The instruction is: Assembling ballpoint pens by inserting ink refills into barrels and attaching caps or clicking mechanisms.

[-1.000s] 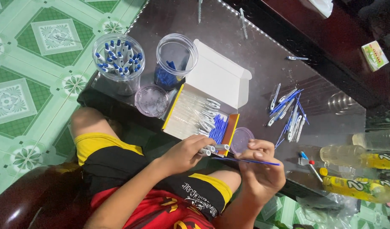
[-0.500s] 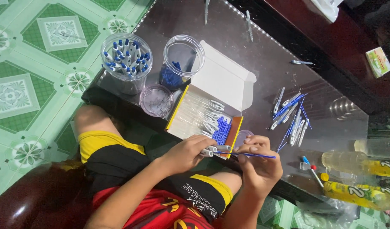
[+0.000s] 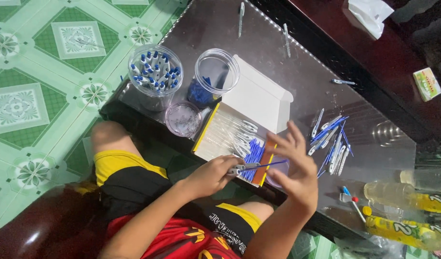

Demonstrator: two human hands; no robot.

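Hands [image 3: 297, 168] work at table edge [image 3: 148, 127], beside open box [image 3: 232, 136].

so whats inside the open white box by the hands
The white box holds a row of clear pen barrels and, at one end, a bunch of blue refills. Anything beneath them is covered.

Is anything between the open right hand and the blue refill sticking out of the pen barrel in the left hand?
Nothing visible. The right hand is spread open right at the tip end of the blue refill, which pokes out of the pen barrel gripped by the left hand. The open box lies behind them on the table.
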